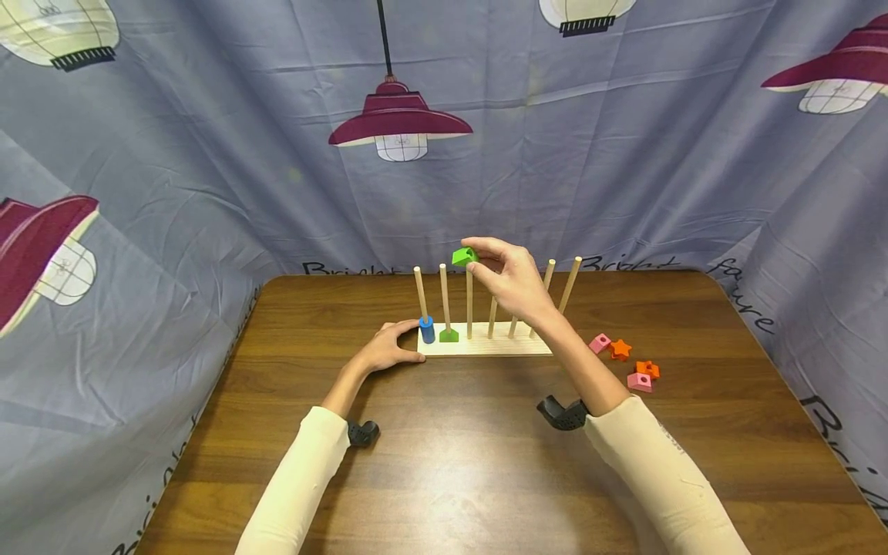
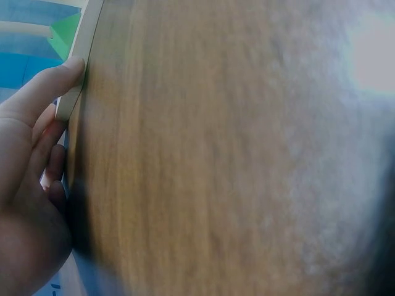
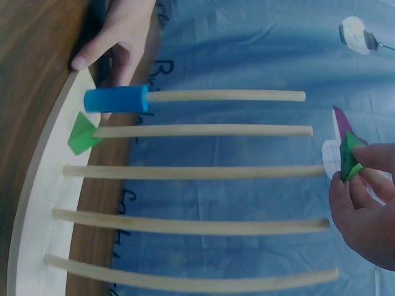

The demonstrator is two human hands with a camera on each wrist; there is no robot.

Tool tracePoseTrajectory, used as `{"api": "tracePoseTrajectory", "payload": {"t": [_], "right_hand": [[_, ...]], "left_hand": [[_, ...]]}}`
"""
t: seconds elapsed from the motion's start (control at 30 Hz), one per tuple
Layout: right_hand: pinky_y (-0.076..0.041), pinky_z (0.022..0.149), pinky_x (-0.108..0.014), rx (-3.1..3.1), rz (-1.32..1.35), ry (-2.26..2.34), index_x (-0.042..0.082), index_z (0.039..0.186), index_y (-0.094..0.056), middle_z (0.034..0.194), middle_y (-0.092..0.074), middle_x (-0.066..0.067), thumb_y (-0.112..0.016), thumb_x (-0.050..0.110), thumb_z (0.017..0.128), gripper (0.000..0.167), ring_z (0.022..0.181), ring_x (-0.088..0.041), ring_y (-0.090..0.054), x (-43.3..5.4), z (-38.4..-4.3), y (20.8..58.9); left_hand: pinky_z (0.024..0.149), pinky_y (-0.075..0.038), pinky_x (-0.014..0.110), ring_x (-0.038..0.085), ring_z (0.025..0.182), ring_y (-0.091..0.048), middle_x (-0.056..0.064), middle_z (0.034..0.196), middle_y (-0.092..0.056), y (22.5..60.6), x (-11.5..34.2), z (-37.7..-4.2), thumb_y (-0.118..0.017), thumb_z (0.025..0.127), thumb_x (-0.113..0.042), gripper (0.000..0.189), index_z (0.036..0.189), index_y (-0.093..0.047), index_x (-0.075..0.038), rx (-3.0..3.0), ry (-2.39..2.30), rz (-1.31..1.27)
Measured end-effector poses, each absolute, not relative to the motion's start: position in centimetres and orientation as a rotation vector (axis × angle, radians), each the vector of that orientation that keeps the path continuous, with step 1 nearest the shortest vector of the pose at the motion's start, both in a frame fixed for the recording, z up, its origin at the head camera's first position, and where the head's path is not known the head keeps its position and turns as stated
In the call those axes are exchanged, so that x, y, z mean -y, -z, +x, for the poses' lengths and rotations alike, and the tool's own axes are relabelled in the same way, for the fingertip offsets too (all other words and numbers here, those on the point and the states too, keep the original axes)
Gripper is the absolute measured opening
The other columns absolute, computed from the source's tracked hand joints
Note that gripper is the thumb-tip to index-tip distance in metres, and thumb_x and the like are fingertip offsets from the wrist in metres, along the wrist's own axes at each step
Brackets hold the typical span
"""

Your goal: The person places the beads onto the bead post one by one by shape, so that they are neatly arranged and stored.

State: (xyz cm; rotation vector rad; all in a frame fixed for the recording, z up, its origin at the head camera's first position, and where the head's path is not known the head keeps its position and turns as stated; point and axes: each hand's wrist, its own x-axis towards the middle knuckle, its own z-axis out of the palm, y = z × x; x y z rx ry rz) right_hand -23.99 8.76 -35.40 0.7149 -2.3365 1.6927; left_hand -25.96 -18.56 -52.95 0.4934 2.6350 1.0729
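Note:
A pale wooden peg board (image 1: 496, 347) with a row of several upright pegs stands on the table. My left hand (image 1: 381, 348) grips its left end, thumb at the front edge and fingers behind. Up at the top of the third peg (image 1: 469, 308), my right hand (image 1: 515, 284) pinches a green block (image 3: 349, 156) with a hole in it, between thumb and fingertips. Blue pieces (image 1: 428, 331) sit at the foot of the leftmost peg. On the second peg, another green block (image 3: 81, 134) rests against the board.
Right of the board lie two pink blocks (image 1: 640, 382) and two orange star-shaped pieces (image 1: 620, 350), all loose on the brown wooden table (image 1: 444, 447). Behind the table hangs a grey-blue curtain (image 1: 277, 154) printed with lamps.

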Motion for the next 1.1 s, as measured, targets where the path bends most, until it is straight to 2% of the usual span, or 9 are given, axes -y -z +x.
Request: {"api": "tracePoseTrajectory", "payload": {"t": [0.2, 0.33, 0.43, 0.5, 0.6, 0.77, 0.9, 1.1], "right_hand": [[-0.053, 0.089, -0.036, 2.399, 0.751, -1.602, 0.001, 0.129, -0.065, 0.117, -0.068, -0.014, -0.065, -0.001, 0.095, 0.035, 0.106, -0.027, -0.067, -7.0, -25.1, 35.5], [-0.050, 0.076, -0.032, 2.464, 0.773, -1.549, 0.003, 0.128, -0.066, 0.110, -0.070, -0.012, -0.066, 0.000, 0.094, 0.034, 0.092, -0.028, -0.067, -6.3, -25.7, 35.7], [-0.044, 0.066, -0.032, 2.534, 0.788, -1.504, 0.006, 0.128, -0.067, 0.109, -0.070, -0.009, -0.066, 0.002, 0.095, 0.033, 0.077, -0.025, -0.061, -6.0, -25.9, 35.9], [-0.043, 0.065, -0.032, 2.572, 0.804, -1.466, 0.007, 0.128, -0.068, 0.113, -0.070, -0.008, -0.065, 0.003, 0.095, 0.033, 0.081, -0.023, -0.060, -6.0, -26.0, 36.2], [-0.044, 0.068, -0.033, 2.599, 0.816, -1.430, 0.007, 0.126, -0.068, 0.117, -0.069, -0.007, -0.065, 0.003, 0.095, 0.032, 0.083, -0.020, -0.060, -6.0, -26.1, 36.7], [-0.048, 0.082, -0.036, 2.600, 0.792, -1.474, 0.006, 0.128, -0.066, 0.116, -0.069, -0.009, -0.068, 0.006, 0.094, 0.034, 0.090, -0.023, -0.062, -6.0, -26.3, 37.5], [-0.049, 0.092, -0.038, 2.584, 0.730, -1.569, 0.006, 0.129, -0.064, 0.118, -0.067, -0.012, -0.070, 0.007, 0.093, 0.036, 0.107, -0.026, -0.063, -6.0, -26.4, 38.1], [-0.052, 0.089, -0.037, 2.486, 0.669, -1.708, 0.002, 0.125, -0.063, 0.118, -0.066, -0.016, -0.072, 0.003, 0.091, 0.035, 0.105, -0.030, -0.065, -5.8, -26.3, 39.3]], "left_hand": [[0.110, -0.029, 0.056, 0.035, 0.136, -0.033, 0.014, 0.153, -0.043, 52.8, 18.7, -25.8, -0.082, 0.083, -0.030, 0.079, 0.150, -0.046, -0.008, -2.620, -1.090, 0.476], [0.110, -0.029, 0.056, 0.035, 0.135, -0.033, 0.014, 0.152, -0.043, 52.9, 18.7, -25.8, -0.081, 0.083, -0.031, 0.079, 0.150, -0.046, -0.007, -2.623, -1.092, 0.473], [0.109, -0.030, 0.055, 0.035, 0.134, -0.035, 0.014, 0.152, -0.043, 53.0, 18.7, -25.9, -0.081, 0.083, -0.031, 0.080, 0.150, -0.046, -0.007, -2.628, -1.086, 0.482], [0.109, -0.031, 0.055, 0.034, 0.133, -0.035, 0.014, 0.152, -0.043, 53.0, 18.7, -25.9, -0.082, 0.083, -0.031, 0.080, 0.150, -0.046, -0.007, -2.628, -1.092, 0.481], [0.109, -0.031, 0.054, 0.033, 0.132, -0.036, 0.013, 0.153, -0.043, 53.0, 18.6, -26.0, -0.082, 0.082, -0.030, 0.080, 0.150, -0.046, -0.008, -2.624, -1.100, 0.474], [0.109, -0.030, 0.054, 0.033, 0.132, -0.035, 0.013, 0.152, -0.043, 53.1, 18.7, -26.0, -0.082, 0.082, -0.030, 0.080, 0.150, -0.046, -0.007, -2.622, -1.100, 0.470], [0.109, -0.030, 0.054, 0.033, 0.133, -0.035, 0.013, 0.153, -0.043, 53.1, 18.8, -26.1, -0.082, 0.082, -0.030, 0.080, 0.150, -0.045, -0.008, -2.620, -1.100, 0.484], [0.109, -0.030, 0.054, 0.034, 0.133, -0.035, 0.014, 0.152, -0.044, 53.2, 18.8, -26.2, -0.082, 0.082, -0.032, 0.081, 0.150, -0.046, -0.007, -2.621, -1.095, 0.492]]}}
